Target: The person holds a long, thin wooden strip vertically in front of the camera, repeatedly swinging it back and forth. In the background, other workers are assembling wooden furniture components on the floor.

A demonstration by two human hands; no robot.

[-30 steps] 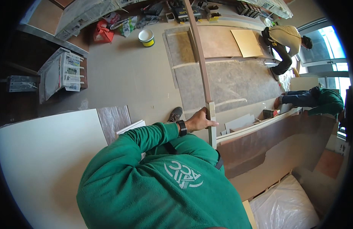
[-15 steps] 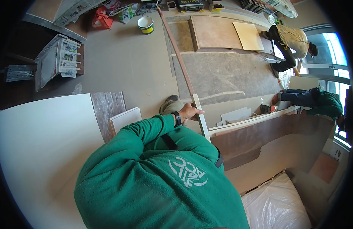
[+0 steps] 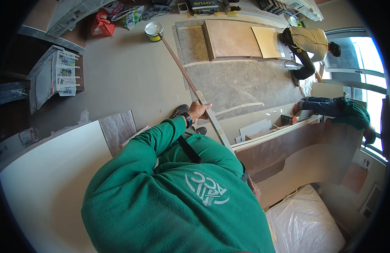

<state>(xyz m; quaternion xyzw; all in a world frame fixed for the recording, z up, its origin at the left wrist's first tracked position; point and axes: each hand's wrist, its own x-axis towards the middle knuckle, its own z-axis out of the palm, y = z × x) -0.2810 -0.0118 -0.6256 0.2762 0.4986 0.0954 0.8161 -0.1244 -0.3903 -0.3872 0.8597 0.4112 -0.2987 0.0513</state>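
My left hand, with a black watch at its wrist, is closed around a long thin wooden strip. The strip is pale where I grip it and reddish-brown on its far part. Its far end lies across the view of a white paint can with a yellow band; whether they touch I cannot tell. The near end runs behind my green sweater. A small part of my right hand shows low beside my right side, its fingers mostly hidden. Next to it is a long brown panel.
A large white board stands at my left. Ahead lies a flat wooden panel. Two people work at the right, one in a tan shirt, one in green. A plastic-wrapped bundle sits at the lower right.
My left hand and the strip have shifted left, and the strip's far end now overlaps the paint can. Part of my right hand has come into view. The whole view has turned slightly.
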